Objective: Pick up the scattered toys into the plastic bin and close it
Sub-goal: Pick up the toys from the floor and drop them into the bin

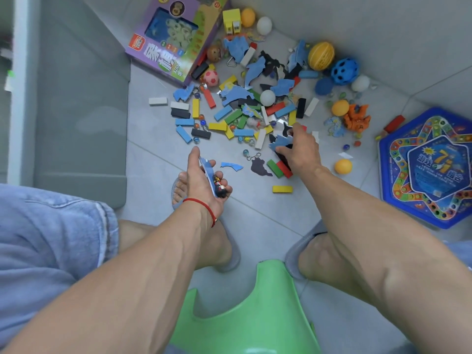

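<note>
Scattered toys [245, 111] — bright blocks, marbles, balls, left hand [201, 180] gripping small figure [220, 187], right hand [298, 149] pinching blue puzzle pieces [282, 141]

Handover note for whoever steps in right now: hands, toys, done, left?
Left hand: holds a flat blue foam piece and a small figure.
Right hand: grips blue and black foam pieces at the pile's near edge.
Toys: blocks, marbles, balls scattered on the floor.
Bin: not in view.
Left: nearly everything, then close the bin.
</note>
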The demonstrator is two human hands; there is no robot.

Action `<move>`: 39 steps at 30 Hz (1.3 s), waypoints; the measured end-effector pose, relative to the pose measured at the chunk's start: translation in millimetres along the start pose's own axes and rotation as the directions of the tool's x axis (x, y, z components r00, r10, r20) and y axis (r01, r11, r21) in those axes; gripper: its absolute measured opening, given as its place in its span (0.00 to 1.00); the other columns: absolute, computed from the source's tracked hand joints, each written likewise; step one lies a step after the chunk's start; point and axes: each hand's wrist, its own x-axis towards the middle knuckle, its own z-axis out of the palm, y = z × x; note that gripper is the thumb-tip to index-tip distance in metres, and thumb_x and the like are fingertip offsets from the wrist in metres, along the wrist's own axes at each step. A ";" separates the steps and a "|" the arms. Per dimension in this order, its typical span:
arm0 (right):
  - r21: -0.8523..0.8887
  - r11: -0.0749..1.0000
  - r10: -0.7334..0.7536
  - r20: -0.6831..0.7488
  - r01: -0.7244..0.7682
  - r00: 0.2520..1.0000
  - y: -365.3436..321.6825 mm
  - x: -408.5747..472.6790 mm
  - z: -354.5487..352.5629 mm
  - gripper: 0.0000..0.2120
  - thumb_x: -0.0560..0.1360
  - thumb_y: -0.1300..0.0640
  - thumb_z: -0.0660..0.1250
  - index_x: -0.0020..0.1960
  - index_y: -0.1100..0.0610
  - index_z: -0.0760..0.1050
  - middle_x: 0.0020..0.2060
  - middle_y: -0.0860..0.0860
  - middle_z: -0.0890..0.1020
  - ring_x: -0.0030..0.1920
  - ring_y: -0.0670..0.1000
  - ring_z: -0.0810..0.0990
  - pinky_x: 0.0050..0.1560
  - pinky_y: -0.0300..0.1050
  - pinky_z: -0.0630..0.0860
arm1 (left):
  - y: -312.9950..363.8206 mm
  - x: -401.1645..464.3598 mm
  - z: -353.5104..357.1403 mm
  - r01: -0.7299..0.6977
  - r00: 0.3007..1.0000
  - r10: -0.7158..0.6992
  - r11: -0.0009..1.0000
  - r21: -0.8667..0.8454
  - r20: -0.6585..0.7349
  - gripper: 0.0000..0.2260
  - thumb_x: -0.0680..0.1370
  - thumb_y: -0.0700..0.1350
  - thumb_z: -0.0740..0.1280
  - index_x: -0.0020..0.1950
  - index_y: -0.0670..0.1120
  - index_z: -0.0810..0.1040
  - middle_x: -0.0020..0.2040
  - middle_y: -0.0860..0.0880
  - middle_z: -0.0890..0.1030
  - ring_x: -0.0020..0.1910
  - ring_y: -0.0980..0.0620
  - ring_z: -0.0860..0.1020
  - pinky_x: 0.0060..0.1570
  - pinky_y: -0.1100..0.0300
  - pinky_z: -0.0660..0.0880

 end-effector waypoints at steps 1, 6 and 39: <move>0.080 0.997 0.023 -0.007 -0.023 1.000 0.7 -4.1 -5.3 0.19 0.74 0.53 0.74 0.59 0.58 0.71 0.54 0.56 0.78 0.53 0.59 0.75 0.49 0.48 0.70 | 0.9 -2.3 -0.8 0.001 1.000 -0.001 1.000 -0.002 0.006 0.27 0.74 0.69 0.64 0.57 0.47 0.76 0.32 0.48 0.70 0.28 0.52 0.65 0.31 0.62 0.66; 0.589 0.753 0.294 0.099 -0.294 0.951 14.8 -20.2 -40.0 0.14 0.75 0.55 0.73 0.56 0.60 0.73 0.51 0.58 0.82 0.43 0.54 0.82 0.42 0.50 0.81 | 4.2 -20.0 2.7 0.027 0.996 -0.027 1.000 0.008 0.082 0.27 0.72 0.66 0.69 0.60 0.46 0.76 0.37 0.47 0.69 0.30 0.52 0.67 0.33 0.61 0.70; 0.368 0.895 0.191 0.199 -0.254 0.961 -85.3 -81.8 -92.2 0.13 0.79 0.57 0.61 0.58 0.61 0.78 0.44 0.59 0.82 0.42 0.56 0.82 0.48 0.49 0.81 | 117.2 -140.2 -22.8 -0.583 0.809 0.545 0.699 0.413 0.220 0.06 0.76 0.37 0.63 0.41 0.44 0.76 0.41 0.46 0.72 0.40 0.47 0.73 0.44 0.55 0.80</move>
